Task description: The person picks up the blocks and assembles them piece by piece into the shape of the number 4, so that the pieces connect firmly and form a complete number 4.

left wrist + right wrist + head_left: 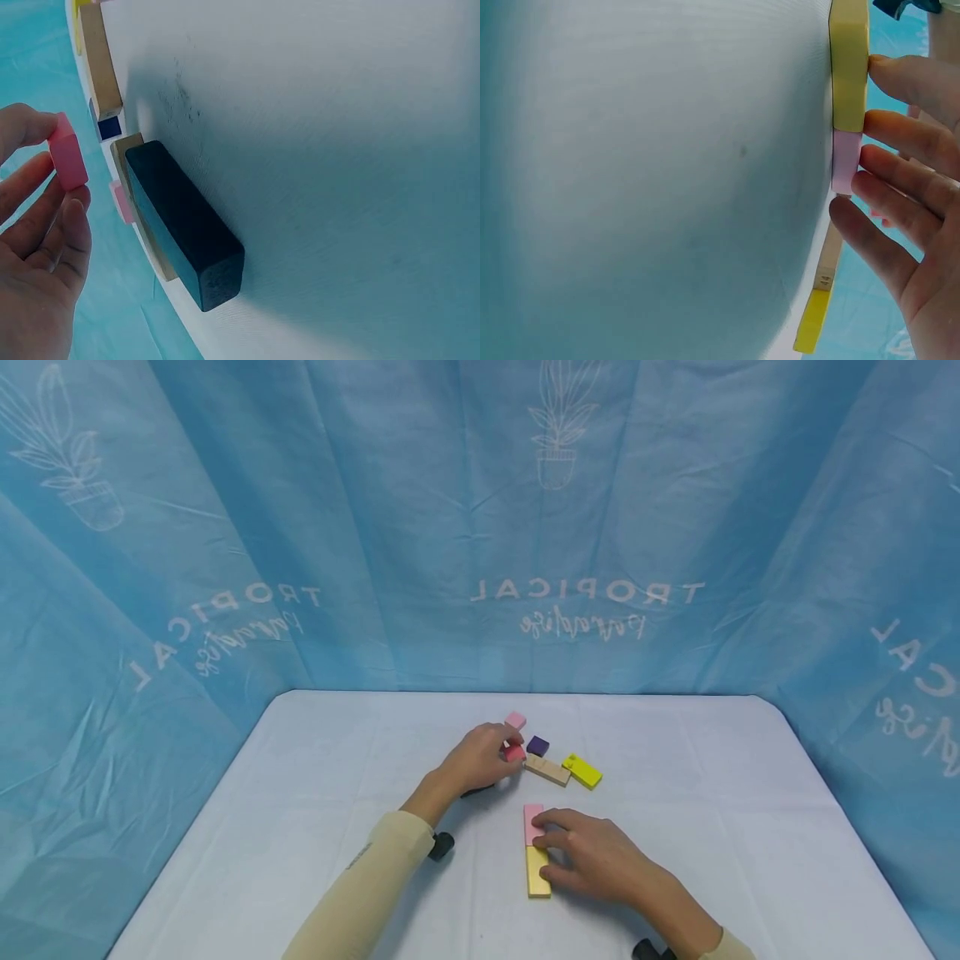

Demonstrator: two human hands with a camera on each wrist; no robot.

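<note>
In the head view my left hand [480, 758] pinches a small coral-pink block [513, 752] at the far middle of the table. The left wrist view shows that block [69, 152] between thumb and fingertips, raised off the cloth. My right hand [596, 857] lies nearer, its fingers loosely extended. Its fingertips touch a pale yellow block [537, 872] and a light pink block [533, 820], which lie end to end in a straight row. Beneath the left hand, a dark block [187, 217] lies beside a tan wooden piece [126, 144], both mostly hidden in the head view.
Past the row lie a wooden block [547, 770], a bright yellow block [582, 772], a dark purple block [537, 746] and another pink block [515, 720]. A white cloth covers the table [712, 827]. Blue printed curtains [420, 527] hang around it.
</note>
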